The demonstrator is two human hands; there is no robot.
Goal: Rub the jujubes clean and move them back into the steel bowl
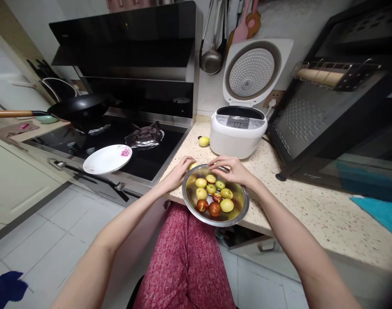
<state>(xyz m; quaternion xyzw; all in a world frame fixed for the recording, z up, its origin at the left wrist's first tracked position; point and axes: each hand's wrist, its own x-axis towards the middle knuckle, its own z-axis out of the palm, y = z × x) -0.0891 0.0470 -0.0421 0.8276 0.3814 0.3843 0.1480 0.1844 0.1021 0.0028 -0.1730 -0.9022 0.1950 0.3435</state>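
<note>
A round metal bowl (244,210) sits at the counter's front edge, just above my lap. Several jujubes (227,205), yellow-green and reddish brown, lie inside it. Beyond the bowl's far left rim, my left hand (179,172) has its fingers closed at a yellow-green jujube (192,166) on the counter. My right hand (233,170) is bent over the far rim, fingers along the edge and thumb toward the inside, closed on the bowl. Another yellow-green jujube (203,141) rests on the counter by the rice cooker, with a small dark piece beside it.
Behind the bowl stands a white rice cooker (237,139), lid up. Left is a gas stove (144,136) with a black wok (82,105); a flowered plate (106,161) lies at its front edge. A dark rack (312,141) and a blue cloth (379,212) are at right.
</note>
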